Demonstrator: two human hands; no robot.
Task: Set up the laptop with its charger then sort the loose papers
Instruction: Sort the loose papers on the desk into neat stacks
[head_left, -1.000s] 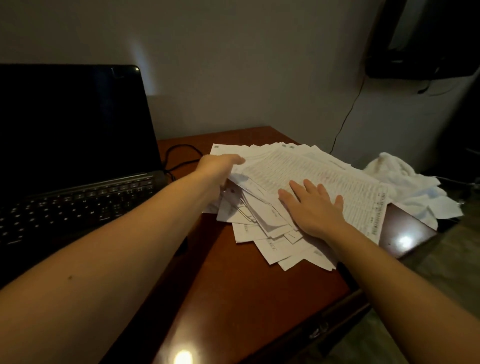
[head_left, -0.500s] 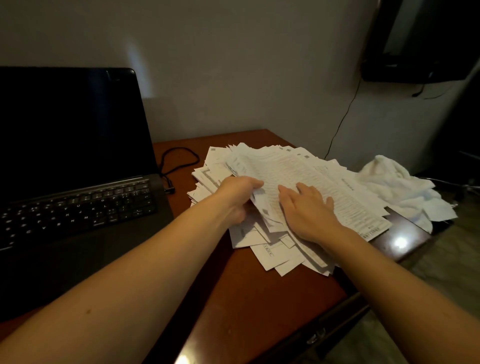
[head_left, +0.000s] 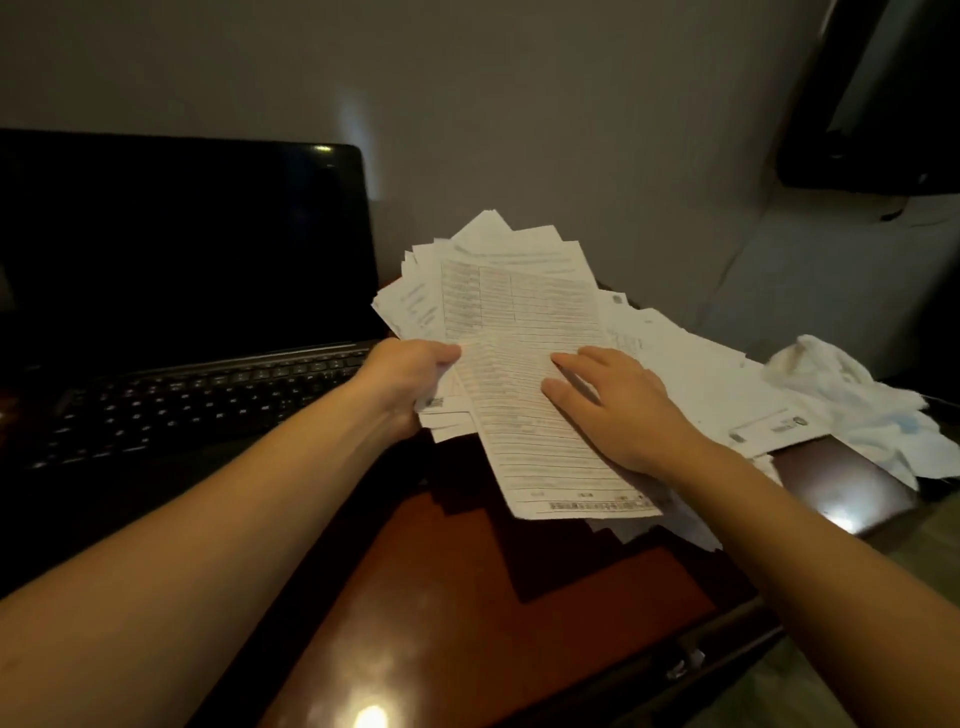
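A thick bunch of printed white papers (head_left: 511, 322) is lifted off the table and tilted up toward me. My left hand (head_left: 410, 382) grips its left edge. My right hand (head_left: 621, 410) lies with spread fingers on the top sheet, a long form with ruled lines, thumb against the paper. More loose sheets (head_left: 691, 374) remain flat on the table to the right. The open black laptop (head_left: 182, 312) stands at the left, its screen dark and its keyboard close to my left wrist. No charger cable shows now.
The brown wooden table (head_left: 467, 613) has a glossy top with light glare near its front edge. A crumpled white cloth (head_left: 852, 405) lies at the table's right end. A dark object hangs on the wall at the upper right (head_left: 872, 104).
My left hand has closed on the pile's left side and raised a bunch of papers upright. My right hand shifted onto the top sheet. The cable behind the pile is now hidden.
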